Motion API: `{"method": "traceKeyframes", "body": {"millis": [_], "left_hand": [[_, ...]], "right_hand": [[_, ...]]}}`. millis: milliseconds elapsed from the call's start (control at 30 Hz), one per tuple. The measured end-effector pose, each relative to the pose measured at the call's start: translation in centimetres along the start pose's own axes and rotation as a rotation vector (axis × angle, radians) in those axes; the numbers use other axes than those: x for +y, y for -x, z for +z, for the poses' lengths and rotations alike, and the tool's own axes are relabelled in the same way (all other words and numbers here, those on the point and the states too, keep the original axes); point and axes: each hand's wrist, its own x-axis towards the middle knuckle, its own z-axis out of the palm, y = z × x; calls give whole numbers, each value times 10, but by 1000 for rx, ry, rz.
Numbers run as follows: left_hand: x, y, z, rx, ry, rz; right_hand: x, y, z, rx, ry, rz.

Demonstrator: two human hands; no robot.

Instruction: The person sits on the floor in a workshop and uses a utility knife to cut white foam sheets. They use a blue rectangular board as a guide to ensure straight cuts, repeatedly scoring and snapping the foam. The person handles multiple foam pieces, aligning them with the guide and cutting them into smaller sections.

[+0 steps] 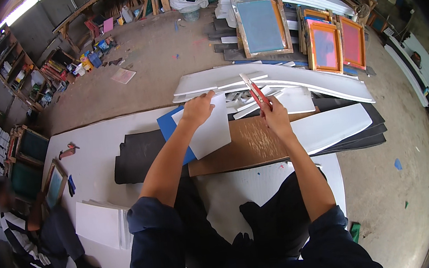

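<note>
My left hand (pixel 198 110) is closed at the far edge of a white sheet (pixel 208 131), its fingers curled over the material. Under that sheet, a blue sheet (pixel 168 124) sticks out on the left. In my right hand (pixel 277 120) is a red utility knife (pixel 256 93), its blade pointing up and away, apart from the white sheet. Both sheets lie over a scuffed brown board (pixel 247 143), which rests on black sheets (pixel 141 155). To the right, a long white piece (pixel 331 128) overlaps the board.
White offcut strips (pixel 271 73) lie just beyond the board. Farther back stand framed screens (pixel 263 24). At left, a stack of white sheets (pixel 98 224) lies near a seated person (pixel 52 234) with a small framed screen (pixel 54 185). A red-handled tool (pixel 69 151) lies on the white floor covering (pixel 93 170).
</note>
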Motion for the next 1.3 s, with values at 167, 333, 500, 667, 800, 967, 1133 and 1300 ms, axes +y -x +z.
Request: {"method": "traceKeyframes", "body": {"millis": [167,333,500,667,800,967,1133,1300], "left_hand": [[10,1,0,82,-35,22],[15,-1,-1,90,-36,5],[13,-1,1,62,-6,-35],[15,-2,2,70,16,-32],[15,-3,2,65,35,-49],[15,-2,3,67,17,-46],[11,-1,8,111,-1,-8],[14,-3,8,106,-38,-7]], "right_hand": [[-18,11,-1,103,114,-143],[-33,9,-6,-208,-685,291],[-37,13,1,-262,-828,409],[-3,5,14,-187,-6,120],[-13,14,16,-147,350,-102],[-36,30,20,-232,473,-45],[-42,38,25,-278,469,-60],[-33,40,30,-254,485,-99]]}}
